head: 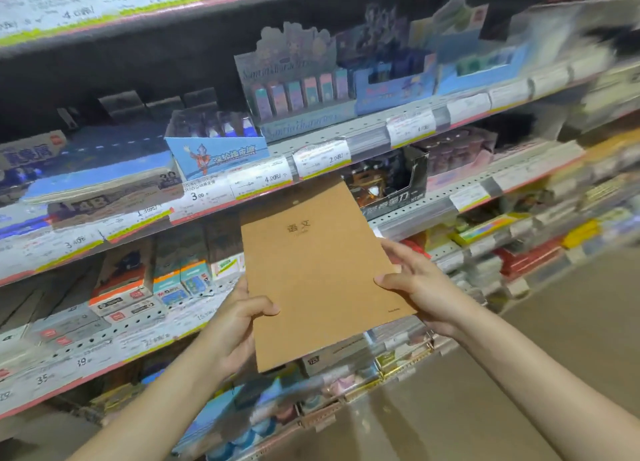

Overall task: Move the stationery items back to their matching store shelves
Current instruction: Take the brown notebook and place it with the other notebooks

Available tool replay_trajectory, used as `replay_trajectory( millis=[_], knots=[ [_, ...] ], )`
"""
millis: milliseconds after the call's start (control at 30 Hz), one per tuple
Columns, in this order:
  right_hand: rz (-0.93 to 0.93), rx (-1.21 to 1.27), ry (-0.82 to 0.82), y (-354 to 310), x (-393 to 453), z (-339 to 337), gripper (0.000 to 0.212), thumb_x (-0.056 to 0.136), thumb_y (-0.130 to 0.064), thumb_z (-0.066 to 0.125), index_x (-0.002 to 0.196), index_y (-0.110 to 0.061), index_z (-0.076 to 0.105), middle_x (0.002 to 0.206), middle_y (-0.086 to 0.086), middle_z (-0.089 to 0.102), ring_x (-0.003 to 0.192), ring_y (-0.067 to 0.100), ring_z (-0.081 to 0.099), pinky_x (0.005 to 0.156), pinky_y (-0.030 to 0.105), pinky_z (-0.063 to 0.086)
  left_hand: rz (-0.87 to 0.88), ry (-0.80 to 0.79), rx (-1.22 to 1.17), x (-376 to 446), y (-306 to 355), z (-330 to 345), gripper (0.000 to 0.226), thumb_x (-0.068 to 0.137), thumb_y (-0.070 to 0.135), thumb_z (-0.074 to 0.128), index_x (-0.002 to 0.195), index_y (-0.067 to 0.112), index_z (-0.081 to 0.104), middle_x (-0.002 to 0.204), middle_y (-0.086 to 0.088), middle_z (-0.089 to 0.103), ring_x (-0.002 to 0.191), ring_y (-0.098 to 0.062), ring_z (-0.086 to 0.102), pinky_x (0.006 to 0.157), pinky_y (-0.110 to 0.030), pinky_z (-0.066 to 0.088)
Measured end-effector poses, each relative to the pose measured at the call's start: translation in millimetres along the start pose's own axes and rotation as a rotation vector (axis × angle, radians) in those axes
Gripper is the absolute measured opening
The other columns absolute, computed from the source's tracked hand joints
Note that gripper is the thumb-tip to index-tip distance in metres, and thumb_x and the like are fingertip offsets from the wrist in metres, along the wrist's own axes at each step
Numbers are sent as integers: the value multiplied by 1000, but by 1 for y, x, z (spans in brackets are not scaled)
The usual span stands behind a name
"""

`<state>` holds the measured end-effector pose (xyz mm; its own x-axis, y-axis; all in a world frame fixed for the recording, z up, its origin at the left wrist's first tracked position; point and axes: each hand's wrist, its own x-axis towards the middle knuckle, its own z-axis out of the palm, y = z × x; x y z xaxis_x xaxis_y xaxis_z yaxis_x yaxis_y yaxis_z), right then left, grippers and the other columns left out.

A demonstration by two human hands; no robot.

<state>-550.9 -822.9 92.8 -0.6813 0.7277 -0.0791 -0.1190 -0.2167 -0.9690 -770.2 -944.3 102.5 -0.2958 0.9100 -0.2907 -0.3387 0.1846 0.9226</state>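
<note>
Head view: you hold a brown kraft-cover notebook in front of the store shelves, raised off every shelf and touching none of them. Your left hand grips its lower left edge, thumb lying across the front cover and fingers hidden behind it. Your right hand grips the right edge, thumb pressed on the cover near the lower right corner, remaining fingers spread along and behind that edge. Both hands are closed on the notebook; both forearms are bare. The notebook is tilted, its top edge leaning away toward the shelving, with two printed characters near the top of the cover and a small mark at the lower right corner. Its top edge overlaps the row of price tags on the shelf lip. Just above that lip stands a blue display box printed with a red figure; to its right is a tall display of pastel erasers. Right of the notebook's top corner sits a black display carton. Lower shelves carry small boxed goods; their labels are too blurred to read. The right side of the frame is smeared.
</note>
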Motion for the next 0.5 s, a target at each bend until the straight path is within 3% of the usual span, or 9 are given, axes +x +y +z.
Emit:
replay_trajectory(
  millis=[100,167,233,433,500],
  knots=[
    [-19,-2,33,-3,-18,-21,53,85,12,46,125,-23,51,111,5,64,90,21,64,74,35,55,3,-51,-8,3,-4,26,55,55,-12,48,105,13,51,85,-10,67,67,-19,67,52,-27,55],
    [-25,0,58,-6,-30,-38,52,85,11,46,120,-27,53,109,4,65,84,18,65,63,26,54,-4,-88,-10,5,-6,47,53,55,-12,47,101,14,51,84,-11,66,65,-19,67,51,-26,55],
    [-28,-8,81,-9,-41,-58,51,86,10,46,117,-29,54,108,4,65,80,17,65,61,24,53,-6,-124,-9,9,-9,70,54,52,-9,46,100,15,51,86,-12,66,66,-20,67,52,-26,55],
    [-29,43,172,-29,-78,-134,52,88,10,44,130,-21,45,85,-3,73,67,13,68,52,22,54,-6,-204,54,35,-20,156,52,68,-18,43,106,17,51,88,-9,67,74,-21,66,59,-31,51],
    [-30,29,203,-38,-92,-164,53,88,9,43,134,-18,43,88,0,72,65,11,68,50,21,52,-14,-241,79,44,-26,191,54,60,-12,48,107,16,50,89,-9,67,72,-20,66,57,-29,52]
  ],
)
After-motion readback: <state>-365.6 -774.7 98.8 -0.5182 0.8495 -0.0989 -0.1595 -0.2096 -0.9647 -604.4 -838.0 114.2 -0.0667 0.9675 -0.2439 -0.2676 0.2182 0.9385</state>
